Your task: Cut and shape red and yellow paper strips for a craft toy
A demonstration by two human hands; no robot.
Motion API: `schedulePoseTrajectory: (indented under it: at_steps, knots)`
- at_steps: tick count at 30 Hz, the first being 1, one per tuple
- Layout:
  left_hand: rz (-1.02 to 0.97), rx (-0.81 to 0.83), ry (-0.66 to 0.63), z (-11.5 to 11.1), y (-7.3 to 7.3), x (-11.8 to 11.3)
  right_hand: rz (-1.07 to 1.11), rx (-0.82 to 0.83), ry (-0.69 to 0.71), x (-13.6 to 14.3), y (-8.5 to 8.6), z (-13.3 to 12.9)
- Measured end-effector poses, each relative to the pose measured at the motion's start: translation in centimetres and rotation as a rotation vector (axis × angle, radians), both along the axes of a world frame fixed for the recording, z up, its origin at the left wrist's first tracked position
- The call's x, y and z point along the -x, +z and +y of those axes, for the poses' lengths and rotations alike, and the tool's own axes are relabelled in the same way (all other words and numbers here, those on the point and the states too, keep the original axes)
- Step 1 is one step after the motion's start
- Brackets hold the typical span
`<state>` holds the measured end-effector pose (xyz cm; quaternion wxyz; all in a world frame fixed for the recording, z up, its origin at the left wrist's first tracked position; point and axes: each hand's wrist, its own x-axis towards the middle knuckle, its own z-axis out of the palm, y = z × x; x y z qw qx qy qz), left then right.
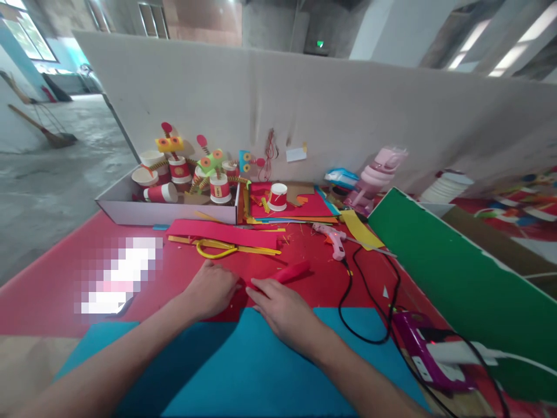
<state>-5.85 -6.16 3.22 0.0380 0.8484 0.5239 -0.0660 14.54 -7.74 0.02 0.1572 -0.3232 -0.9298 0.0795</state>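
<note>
Blue sheet is laid flat at the near edge of the red desk, far edge pinned under both hands.

Left hand is curled loosely, right hand pressed flat with fingers stretched out, nothing gripped. A red-handled tool is seen just beyond, yellow scissors and a pink glue gun further back.

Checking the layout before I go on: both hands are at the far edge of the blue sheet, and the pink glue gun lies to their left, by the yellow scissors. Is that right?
Not quite. The head view shows the glue gun to the right of the hands, its black cord trailing toward the power strip. The left hand and right hand are at the far edge of the blue sheet, and the yellow scissors lie beyond the left hand.
</note>
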Motion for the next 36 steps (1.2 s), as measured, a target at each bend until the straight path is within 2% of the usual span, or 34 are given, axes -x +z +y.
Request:
schedulePoseTrajectory:
  at_steps: [8,25,27,30,36]
  knots:
    - [0.033,0.032,-0.016,0.1,0.4,0.1,-0.063,0.007,0.053,-0.1,0.1,0.2]
    - [0.038,0.058,0.032,0.1,0.6,-0.3,-0.018,-0.030,0.035,0.1,-0.1,0.1]
    - [0.041,0.048,0.016,0.2,0.4,-0.2,0.047,-0.035,0.008,0.1,0.2,0.5]
    - [0.018,0.029,-0.014,0.3,-0.1,0.1,0.113,0.010,-0.101,0.4,1.2,1.5]
    - [0.016,-0.003,0.006,0.2,-0.4,0.2,-0.122,0.162,-0.185,1.8,3.2,3.3]
